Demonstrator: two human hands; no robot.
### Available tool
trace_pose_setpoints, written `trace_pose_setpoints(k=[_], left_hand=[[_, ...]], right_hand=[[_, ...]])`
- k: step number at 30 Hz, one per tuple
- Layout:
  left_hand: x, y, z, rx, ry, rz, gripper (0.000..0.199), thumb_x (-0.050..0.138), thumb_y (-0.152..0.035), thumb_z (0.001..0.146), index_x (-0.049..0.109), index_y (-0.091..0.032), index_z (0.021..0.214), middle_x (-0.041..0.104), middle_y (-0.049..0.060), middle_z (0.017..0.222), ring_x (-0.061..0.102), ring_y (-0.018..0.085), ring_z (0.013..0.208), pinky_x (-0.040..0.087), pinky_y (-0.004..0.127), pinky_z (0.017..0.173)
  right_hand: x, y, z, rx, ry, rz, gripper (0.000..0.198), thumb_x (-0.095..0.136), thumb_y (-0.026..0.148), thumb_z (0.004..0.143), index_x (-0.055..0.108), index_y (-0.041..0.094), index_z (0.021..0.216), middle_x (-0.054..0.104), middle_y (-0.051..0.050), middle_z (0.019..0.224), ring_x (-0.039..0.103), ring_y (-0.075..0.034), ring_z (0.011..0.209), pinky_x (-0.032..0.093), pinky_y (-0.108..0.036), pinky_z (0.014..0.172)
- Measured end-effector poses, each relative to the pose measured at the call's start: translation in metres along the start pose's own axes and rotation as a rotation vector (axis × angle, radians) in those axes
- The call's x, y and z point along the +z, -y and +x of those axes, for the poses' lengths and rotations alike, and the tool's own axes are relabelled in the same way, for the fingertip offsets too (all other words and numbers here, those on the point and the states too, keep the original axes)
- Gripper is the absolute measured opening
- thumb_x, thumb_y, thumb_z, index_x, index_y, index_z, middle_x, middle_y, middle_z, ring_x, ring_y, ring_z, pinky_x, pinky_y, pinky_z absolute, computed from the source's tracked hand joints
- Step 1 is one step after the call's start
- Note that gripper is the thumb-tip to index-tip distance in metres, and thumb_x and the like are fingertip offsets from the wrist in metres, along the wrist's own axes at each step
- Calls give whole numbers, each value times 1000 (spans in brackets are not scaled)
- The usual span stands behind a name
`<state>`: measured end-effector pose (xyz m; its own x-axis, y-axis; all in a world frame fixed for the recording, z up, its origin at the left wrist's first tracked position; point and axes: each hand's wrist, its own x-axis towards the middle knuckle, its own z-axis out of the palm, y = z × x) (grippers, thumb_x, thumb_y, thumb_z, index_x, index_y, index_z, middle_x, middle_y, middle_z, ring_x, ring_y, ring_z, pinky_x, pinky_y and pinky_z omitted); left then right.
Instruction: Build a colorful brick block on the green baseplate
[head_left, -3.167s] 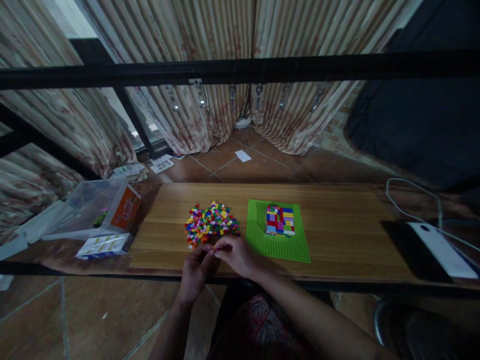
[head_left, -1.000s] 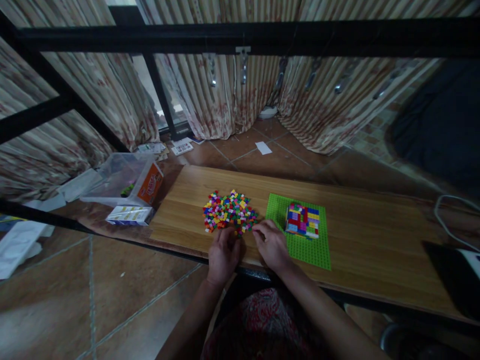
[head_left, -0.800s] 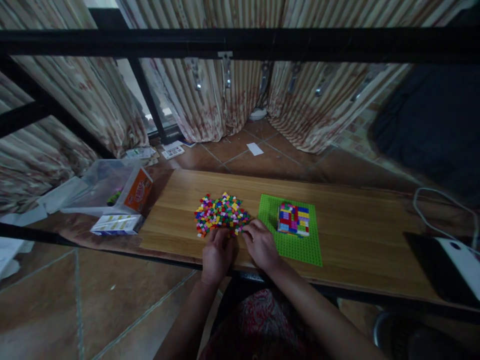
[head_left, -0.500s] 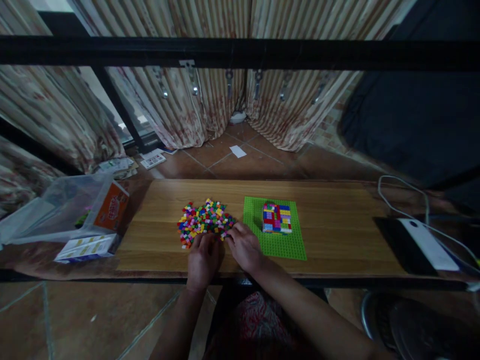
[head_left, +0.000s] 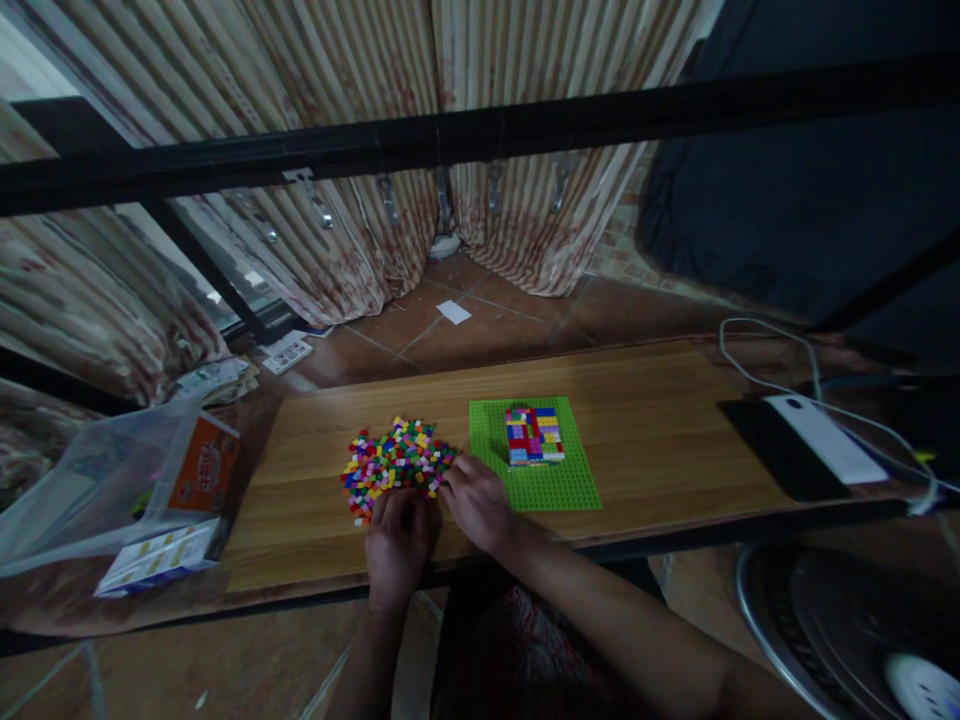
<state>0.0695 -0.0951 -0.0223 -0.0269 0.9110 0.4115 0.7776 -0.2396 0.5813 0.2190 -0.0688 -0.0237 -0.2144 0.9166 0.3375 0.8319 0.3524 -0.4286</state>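
Observation:
A loose pile of small multicoloured toy bricks lies on the wooden board. My left hand is at the near edge of this pile, its fingers curled down and pressed together. At the pile's right edge is my right hand, fingers bent in a pinch among the bricks. Whatever sits between the fingertips of either hand is too small and hidden to make out. Right of the hands lies a green studded baseplate. A blocky build of mixed-colour bricks stands on it, untouched by both hands.
The wooden board lies on a low table. To the left are a clear plastic bin with an orange label and a white-and-purple box. At the right, a white device and cable lie by a black pad.
The head view has tilted, so the table now slants up to the right. Both hands stay at the pile's near and right edges with little visible movement. The brick build looks unchanged.

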Motion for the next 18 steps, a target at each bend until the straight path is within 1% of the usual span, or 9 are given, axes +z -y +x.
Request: trace_pose_setpoints(k=[7,12,15,18], left_hand=[[-1,-3,-3,-5,36,-68,10,53,-23,86,60,-19,93,62,7,91,62,19,87,53,31,78],[-2,-5,-8,3,0,-109,14,51,-21,87,59,-19,98,63,8,96,62,19,93,53,32,82],[-2,-5,-11,-4,-18,-141,16,51,-20,87,58,-19,101,62,8,97,62,19,95,53,32,82],[-1,-5,-15,-18,-21,-157,14,50,-19,87,58,-19,99,61,7,95,62,18,92,53,30,79]], right_hand=[[0,-4,-1,-15,1,53,15,54,19,90,61,21,76,60,-7,87,57,-21,87,50,-35,79],[-5,-6,-3,-21,-18,176,17,49,23,93,61,21,82,62,-6,85,60,-20,85,48,-33,78],[-9,-6,-5,29,-42,299,17,47,28,94,62,22,89,65,-5,84,62,-19,79,48,-32,74],[-17,-6,-9,116,-9,451,18,47,32,94,63,22,91,68,-3,82,63,-17,69,49,-29,69]])
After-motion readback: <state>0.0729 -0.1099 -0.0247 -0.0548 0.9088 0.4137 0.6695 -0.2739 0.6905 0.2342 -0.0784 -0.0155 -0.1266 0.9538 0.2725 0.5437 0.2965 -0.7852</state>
